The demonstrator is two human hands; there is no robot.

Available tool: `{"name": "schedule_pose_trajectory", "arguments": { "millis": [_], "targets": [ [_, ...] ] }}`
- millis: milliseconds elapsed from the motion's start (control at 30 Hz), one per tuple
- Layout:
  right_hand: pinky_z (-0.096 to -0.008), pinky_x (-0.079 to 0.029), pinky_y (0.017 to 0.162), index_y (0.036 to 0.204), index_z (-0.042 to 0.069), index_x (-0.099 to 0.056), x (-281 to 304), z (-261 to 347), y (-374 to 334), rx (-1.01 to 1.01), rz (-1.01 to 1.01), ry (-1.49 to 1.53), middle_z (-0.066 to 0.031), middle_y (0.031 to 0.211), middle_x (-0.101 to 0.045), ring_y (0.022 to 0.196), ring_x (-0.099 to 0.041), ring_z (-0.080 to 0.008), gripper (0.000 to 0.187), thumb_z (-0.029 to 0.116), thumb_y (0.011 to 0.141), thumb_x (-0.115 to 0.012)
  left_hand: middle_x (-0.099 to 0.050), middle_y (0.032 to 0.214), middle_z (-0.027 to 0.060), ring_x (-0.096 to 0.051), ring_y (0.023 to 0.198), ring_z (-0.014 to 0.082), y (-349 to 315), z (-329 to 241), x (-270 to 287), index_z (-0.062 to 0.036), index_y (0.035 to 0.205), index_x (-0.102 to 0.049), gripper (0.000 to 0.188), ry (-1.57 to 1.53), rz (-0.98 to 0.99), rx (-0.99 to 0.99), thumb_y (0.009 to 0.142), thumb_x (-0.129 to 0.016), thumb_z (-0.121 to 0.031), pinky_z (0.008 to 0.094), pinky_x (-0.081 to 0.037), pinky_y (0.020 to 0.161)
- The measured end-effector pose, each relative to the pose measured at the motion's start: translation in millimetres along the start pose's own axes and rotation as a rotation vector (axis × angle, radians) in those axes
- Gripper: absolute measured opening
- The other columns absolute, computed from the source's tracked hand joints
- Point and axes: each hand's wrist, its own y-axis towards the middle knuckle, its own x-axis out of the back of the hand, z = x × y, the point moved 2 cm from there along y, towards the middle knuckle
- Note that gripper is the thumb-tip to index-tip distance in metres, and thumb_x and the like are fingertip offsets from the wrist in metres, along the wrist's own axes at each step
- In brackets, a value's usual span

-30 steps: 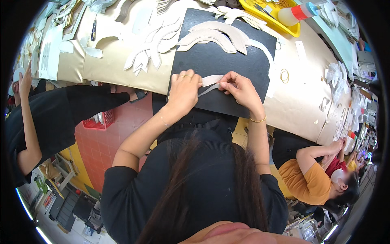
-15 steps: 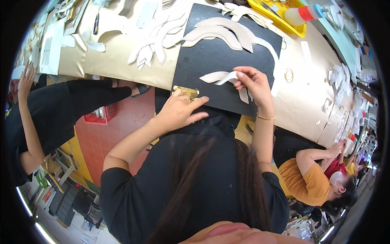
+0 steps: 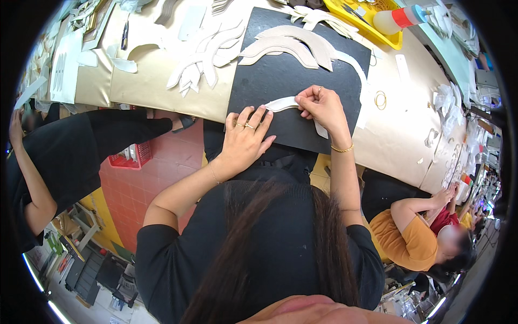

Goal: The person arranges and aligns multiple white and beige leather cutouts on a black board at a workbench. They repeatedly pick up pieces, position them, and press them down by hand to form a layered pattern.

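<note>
A curved white strip (image 3: 283, 103) lies low over the black board (image 3: 248, 81), close to its near edge. My right hand (image 3: 325, 112) pinches the strip's right part between thumb and fingertips. At the strip's left end, my left hand (image 3: 245, 137) is laid out with its fingers apart, the index fingertip touching or nearly touching it. Another pale piece (image 3: 321, 129) shows below my right hand, partly covered. Farther up the board rest several curved beige pieces (image 3: 286, 47), and a long thin white strip (image 3: 353, 65) arcs along the right side.
A pile of pale curved pieces (image 3: 208, 54) lies left of the board. At the back right, a yellow tray (image 3: 384, 39) holds a bottle (image 3: 396, 19). Two rings (image 3: 380, 100) lie to the right. A person in orange (image 3: 402, 232) works at right; another in black (image 3: 70, 146) is at left.
My left hand has slid up and flattened out to the strip's end, now covering the brass-coloured block. My right hand has shifted slightly left, and the strip is lowered toward the board.
</note>
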Motion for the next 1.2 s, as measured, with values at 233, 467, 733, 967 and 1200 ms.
{"name": "schedule_pose_trajectory", "arguments": {
  "millis": [233,467,733,967,1200],
  "targets": [
    [-0.024,-0.055,0.058,0.089,-0.003,-0.072,0.4,-2.2,0.3,-0.006,0.002,-0.006,-0.0066,0.071,-0.072,0.06,-0.069,-0.0106,0.02,0.017,0.089,-0.071,-0.056,0.135,0.01,-0.047,0.122,0.0278,0.8,1.0,-1.5,-0.013,0.139,-0.056,0.062,0.046,-0.01,-0.01,0.085,-0.074,-0.039,0.0477,-0.033,0.097],
    [-0.0245,-0.056,0.058,0.089,-0.003,-0.071,0.2,-0.8,-2.0,-0.019,-0.014,-0.013,-0.0071,0.071,-0.071,0.061,-0.07,-0.0115,0.023,0.019,0.09,-0.07,-0.048,0.138,0.01,-0.04,0.125,0.0299,-0.7,-4.4,-9.9,-0.0149,0.144,-0.053,0.069,0.056,-0.006,0.034,0.085,-0.075,-0.042,0.0497,-0.028,0.099],
    [-0.025,-0.056,0.059,0.088,-0.004,-0.071,-0.6,2.0,-4.4,-0.016,-0.03,-0.027,-0.0079,0.07,-0.072,0.062,-0.071,-0.0126,0.023,0.019,0.089,-0.069,-0.048,0.137,0.011,-0.039,0.126,0.0306,-1.6,-4.7,-16.1,-0.0148,0.144,-0.053,0.07,0.075,-0.016,0.038,0.084,-0.075,-0.044,0.0507,-0.027,0.099],
    [-0.0248,-0.055,0.06,0.088,-0.004,-0.071,-1.0,3.8,-5.0,-0.01,-0.038,-0.051,-0.0078,0.07,-0.072,0.062,-0.071,-0.0128,0.023,0.019,0.09,-0.069,-0.05,0.134,0.0117,-0.039,0.124,0.0307,1.8,-7.3,-15.4,-0.0115,0.145,-0.051,0.072,0.077,-0.011,0.06,0.085,-0.074,-0.044,0.0497,-0.028,0.097],
    [-0.0252,-0.054,0.061,0.093,-0.003,-0.072,4.0,6.2,-19.2,-0.016,-0.112,-0.131,-0.0091,0.072,-0.072,0.064,-0.071,-0.0127,0.023,0.02,0.089,-0.073,-0.05,0.136,0.01,-0.042,0.125,0.0277,8.6,-11.7,-14.0,-0.0061,0.14,-0.053,0.069,0.139,-0.036,0.031,0.084,-0.075,-0.039,0.0468,-0.029,0.095]
  ]
}}
